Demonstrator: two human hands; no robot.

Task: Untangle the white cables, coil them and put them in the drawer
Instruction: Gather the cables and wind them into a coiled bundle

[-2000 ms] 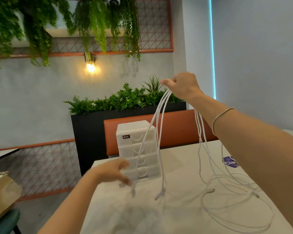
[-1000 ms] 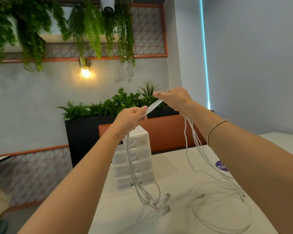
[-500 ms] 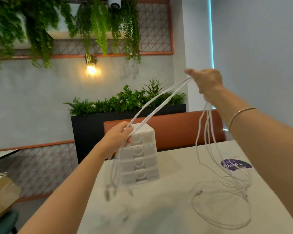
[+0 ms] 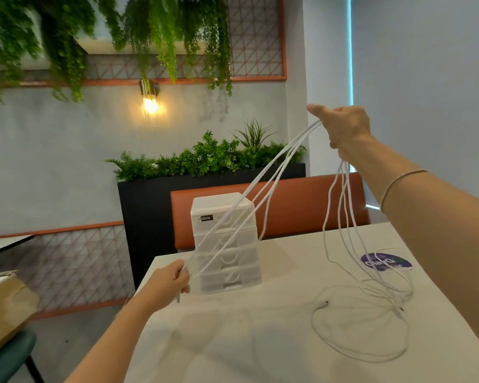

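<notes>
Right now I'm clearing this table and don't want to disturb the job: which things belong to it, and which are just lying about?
In the job:
white cables, held by the left hand and right hand
drawer unit

Lying about:
purple sticker
cardboard box

grey wall (image 4: 53, 161), lit lamp (image 4: 150, 102), orange bench (image 4: 302, 208)

White cables (image 4: 274, 167), white drawers (image 4: 227, 244), perhaps purple sticker (image 4: 385, 262).

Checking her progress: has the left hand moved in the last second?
Yes. The left hand dropped from above the drawer unit's top to beside its bottom drawer.
</notes>
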